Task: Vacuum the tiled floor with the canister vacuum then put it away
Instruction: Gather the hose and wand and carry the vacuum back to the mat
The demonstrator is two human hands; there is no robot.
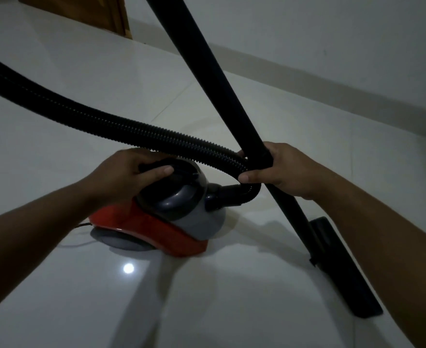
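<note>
A red and grey canister vacuum (161,222) sits on the glossy white tiled floor (232,297) in the middle of the head view. My left hand (124,174) is closed around the dark carry handle on its top. A black ribbed hose (101,119) runs from the upper left and curls down into the canister's front port. My right hand (279,169) grips both the rigid black wand (214,69) and the hose where they cross. The wand slants down to the black floor nozzle (342,270), which rests on the tiles at the lower right.
A white wall with a low skirting band (332,79) runs across the back right. A brown wooden door or cabinet (101,13) stands at the upper left. A thin power cord (81,226) trails from the canister's rear on the left.
</note>
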